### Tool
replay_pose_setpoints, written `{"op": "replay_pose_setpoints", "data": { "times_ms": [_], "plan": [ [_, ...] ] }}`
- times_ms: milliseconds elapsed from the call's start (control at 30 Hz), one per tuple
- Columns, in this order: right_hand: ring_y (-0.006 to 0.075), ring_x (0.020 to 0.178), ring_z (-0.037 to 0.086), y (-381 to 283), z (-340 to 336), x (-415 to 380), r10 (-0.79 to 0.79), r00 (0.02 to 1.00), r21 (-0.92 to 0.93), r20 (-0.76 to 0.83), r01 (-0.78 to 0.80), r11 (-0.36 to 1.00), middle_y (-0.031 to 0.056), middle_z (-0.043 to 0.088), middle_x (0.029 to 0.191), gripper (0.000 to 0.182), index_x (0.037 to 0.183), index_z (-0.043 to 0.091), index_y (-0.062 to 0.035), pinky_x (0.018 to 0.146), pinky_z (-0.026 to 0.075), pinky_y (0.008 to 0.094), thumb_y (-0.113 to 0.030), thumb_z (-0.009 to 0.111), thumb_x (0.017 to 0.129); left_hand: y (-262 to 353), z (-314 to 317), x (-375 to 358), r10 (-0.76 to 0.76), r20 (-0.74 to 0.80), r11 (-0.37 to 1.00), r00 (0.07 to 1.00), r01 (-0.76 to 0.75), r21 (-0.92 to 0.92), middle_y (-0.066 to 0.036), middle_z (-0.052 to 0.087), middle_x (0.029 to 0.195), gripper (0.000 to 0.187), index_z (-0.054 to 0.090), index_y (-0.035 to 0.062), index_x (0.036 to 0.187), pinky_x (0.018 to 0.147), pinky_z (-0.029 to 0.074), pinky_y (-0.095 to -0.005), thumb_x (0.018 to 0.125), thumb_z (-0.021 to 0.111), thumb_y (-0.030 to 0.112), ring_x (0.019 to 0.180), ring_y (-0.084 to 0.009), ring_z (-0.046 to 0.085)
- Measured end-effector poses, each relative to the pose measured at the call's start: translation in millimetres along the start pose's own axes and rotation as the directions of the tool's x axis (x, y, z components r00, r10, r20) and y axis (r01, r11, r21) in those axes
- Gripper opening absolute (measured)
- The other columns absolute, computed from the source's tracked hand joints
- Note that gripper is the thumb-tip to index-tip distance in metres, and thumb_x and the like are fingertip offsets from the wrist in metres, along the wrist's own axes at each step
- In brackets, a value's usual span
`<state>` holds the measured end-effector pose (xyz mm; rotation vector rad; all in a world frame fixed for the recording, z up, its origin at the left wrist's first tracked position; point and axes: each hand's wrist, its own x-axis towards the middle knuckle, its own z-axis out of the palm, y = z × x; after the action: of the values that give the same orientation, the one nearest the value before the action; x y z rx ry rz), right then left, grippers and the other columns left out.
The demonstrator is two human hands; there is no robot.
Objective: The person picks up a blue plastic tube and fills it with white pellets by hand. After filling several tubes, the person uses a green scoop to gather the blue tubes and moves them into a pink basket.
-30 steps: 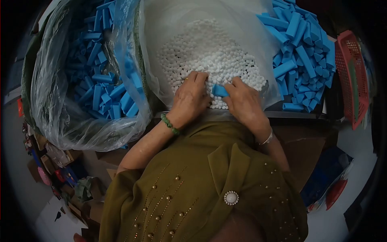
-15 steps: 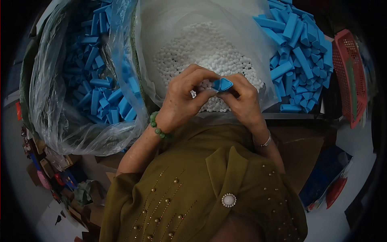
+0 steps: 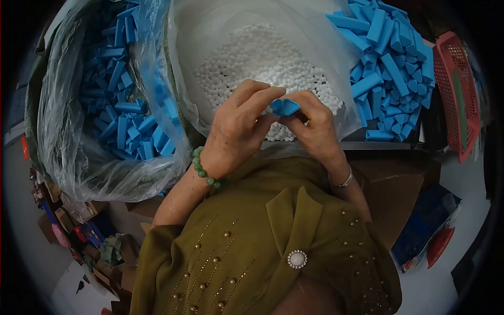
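Note:
Between my two hands is a small blue triangular piece (image 3: 286,107), its hollow end facing up toward the camera. My right hand (image 3: 315,126) pinches it from the right with thumb and fingers. My left hand (image 3: 233,123), with a green bead bracelet at the wrist, is closed at the piece's left side; what its fingertips hold is too small to make out. Under and beyond both hands lies a heap of small white balls (image 3: 262,58) on clear plastic sheeting (image 3: 194,26).
At the left, a plastic-lined bag (image 3: 58,131) holds many blue pieces (image 3: 123,126). A pile of blue triangular pieces (image 3: 394,68) lies at the right, beside a pink perforated basket (image 3: 457,94). Cardboard (image 3: 391,197) and a red object (image 3: 440,247) are lower right.
Both hands have shifted slightly up and left with the blue piece. The piece has turned a little, and my left fingers have lifted slightly over it.

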<state>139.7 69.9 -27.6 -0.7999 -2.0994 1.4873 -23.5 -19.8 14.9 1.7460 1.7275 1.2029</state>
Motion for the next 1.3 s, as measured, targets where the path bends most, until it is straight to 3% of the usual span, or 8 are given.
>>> {"op": "replay_pose_setpoints", "data": {
  "times_ms": [233, 467, 800, 900, 967, 1067, 1133, 1300],
  "plan": [
    [0.0099, 0.085, 0.059, -1.8, -0.4, -1.5, 0.078, 0.997, 0.255, 0.006, -0.077, 0.964, 0.0044, 0.059, 0.102, 0.027, 0.109, 0.066, -0.0013, 0.07, 0.049, 0.0234, 0.006, 0.065, 0.082, -2.1, -5.2, -2.3, -0.144, -0.13, 0.977, 0.981, 0.12, -0.179, -0.008, 0.063, 0.093, 0.037, 0.067, 0.0049, 0.105, 0.062, 0.05, -0.0288, 0.07, 0.074, -0.005, 0.075, -0.0187, 0.062],
    [0.0168, 0.084, 0.065, 0.4, 2.7, -1.5, -0.051, 0.998, 0.102, -0.025, 0.053, 0.993, 0.0084, 0.061, 0.101, 0.025, 0.107, 0.065, -0.0007, 0.07, 0.053, 0.0268, 0.006, 0.064, 0.083, -1.3, 5.4, 4.2, -0.004, -0.098, 0.998, 0.995, -0.002, -0.061, -0.006, 0.064, 0.092, 0.037, 0.068, 0.0026, 0.104, 0.065, 0.048, -0.0251, 0.069, 0.079, 0.0, 0.074, -0.0137, 0.059],
    [0.0135, 0.084, 0.062, -2.8, 1.2, -4.1, 0.014, 0.999, 0.198, -0.035, -0.007, 0.98, 0.0073, 0.061, 0.101, 0.026, 0.107, 0.064, 0.0004, 0.068, 0.051, 0.0258, 0.006, 0.064, 0.082, -21.9, 0.8, 1.3, -0.098, -0.071, 0.985, 0.993, 0.086, -0.147, -0.009, 0.066, 0.097, 0.032, 0.068, 0.0056, 0.105, 0.064, 0.052, -0.0275, 0.074, 0.077, 0.007, 0.079, -0.0199, 0.064],
    [0.0133, 0.082, 0.063, -5.4, 2.4, -5.6, 0.041, 0.999, 0.22, 0.0, -0.04, 0.975, 0.0072, 0.061, 0.1, 0.029, 0.111, 0.063, 0.0005, 0.068, 0.052, 0.0254, 0.007, 0.062, 0.083, -30.6, 11.4, -6.1, 0.006, -0.023, 0.974, 1.0, -0.011, -0.226, -0.01, 0.063, 0.108, 0.034, 0.068, 0.0052, 0.11, 0.07, 0.053, -0.0273, 0.077, 0.075, 0.006, 0.092, -0.0188, 0.063],
    [0.0116, 0.081, 0.062, -8.6, 0.7, -5.4, 0.068, 0.997, 0.247, 0.033, -0.074, 0.966, 0.0059, 0.061, 0.101, 0.031, 0.115, 0.062, 0.0003, 0.069, 0.051, 0.0242, 0.006, 0.063, 0.084, -28.9, 18.9, -12.2, -0.184, 0.088, 0.747, 0.979, 0.197, -0.635, -0.011, 0.059, 0.118, 0.037, 0.066, 0.0055, 0.116, 0.077, 0.053, -0.0284, 0.08, 0.073, 0.005, 0.103, -0.018, 0.059],
    [0.0137, 0.082, 0.063, -14.0, -8.0, -2.4, 0.155, 0.968, 0.477, 0.196, -0.232, 0.847, 0.0077, 0.062, 0.1, 0.03, 0.119, 0.057, 0.0019, 0.071, 0.053, 0.0272, -0.005, 0.061, 0.09, -18.1, 16.8, -14.0, -0.326, 0.213, 0.42, 0.921, 0.343, -0.84, -0.009, 0.056, 0.122, 0.036, 0.066, 0.005, 0.118, 0.08, 0.053, -0.0287, 0.082, 0.07, 0.003, 0.106, -0.0169, 0.056],
    [0.0159, 0.083, 0.064, -11.3, -8.8, -2.4, 0.151, 0.939, 0.786, 0.31, -0.343, 0.515, 0.0103, 0.061, 0.103, 0.037, 0.123, 0.053, 0.0034, 0.073, 0.055, 0.0318, -0.02, 0.058, 0.095, -16.5, 16.2, -12.6, -0.315, 0.218, 0.429, 0.924, 0.343, -0.836, -0.009, 0.054, 0.123, 0.036, 0.066, 0.0057, 0.117, 0.08, 0.053, -0.0288, 0.082, 0.07, 0.002, 0.105, -0.0174, 0.057],
    [0.0166, 0.09, 0.064, -11.2, -7.2, -1.7, 0.149, 0.934, 0.82, 0.326, -0.357, 0.447, 0.0096, 0.06, 0.103, 0.037, 0.12, 0.052, 0.0025, 0.079, 0.054, 0.0321, -0.025, 0.057, 0.095, -18.1, 17.0, -11.7, -0.206, 0.136, 0.736, 0.969, 0.245, -0.631, -0.009, 0.054, 0.122, 0.036, 0.068, 0.0079, 0.117, 0.079, 0.053, -0.0292, 0.082, 0.069, 0.001, 0.102, -0.0177, 0.058]
  ]
}}
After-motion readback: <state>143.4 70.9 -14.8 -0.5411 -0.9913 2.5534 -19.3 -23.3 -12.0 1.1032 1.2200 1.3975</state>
